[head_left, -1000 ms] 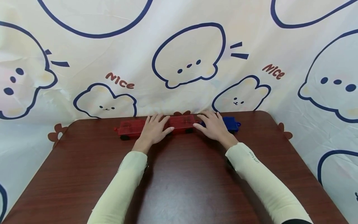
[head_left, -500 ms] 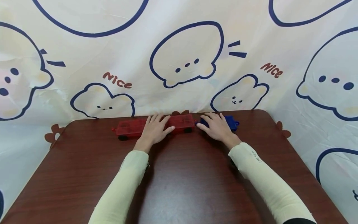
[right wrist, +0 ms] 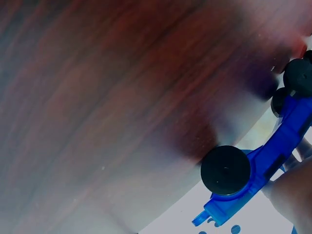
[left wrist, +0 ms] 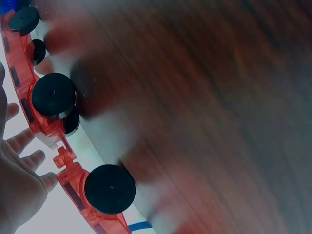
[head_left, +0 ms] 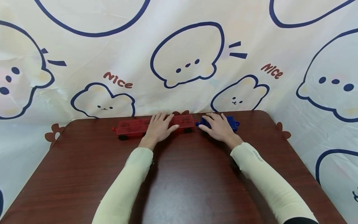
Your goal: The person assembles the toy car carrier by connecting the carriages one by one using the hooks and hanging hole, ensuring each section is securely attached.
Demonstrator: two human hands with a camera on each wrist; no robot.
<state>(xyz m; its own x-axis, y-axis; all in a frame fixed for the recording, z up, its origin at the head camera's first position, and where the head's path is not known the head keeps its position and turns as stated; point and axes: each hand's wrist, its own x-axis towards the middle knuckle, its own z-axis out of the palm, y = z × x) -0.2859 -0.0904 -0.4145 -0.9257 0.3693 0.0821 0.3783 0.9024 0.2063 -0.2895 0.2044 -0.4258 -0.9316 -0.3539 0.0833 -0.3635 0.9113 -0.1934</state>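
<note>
Two translucent red toy train wagons on black wheels stand coupled in a row at the table's far edge. My left hand lies across the right-hand red wagon, near the coupling between the two; its fingers are spread over the top. A blue toy train wagon stands at the row's right end, its hook right at the red wagon's end. My right hand holds it from above, fingers over its top and thumb along the near side; much of it is hidden. Its free coupler shows in the right wrist view.
The brown wooden table has rounded far corners. A pale curtain with navy cartoon outlines rises close behind the wagons and along both sides.
My right hand has shifted slightly right, from the red-blue coupling onto the blue wagon. My left hand has slid a little right along the red wagons, which stay in place.
</note>
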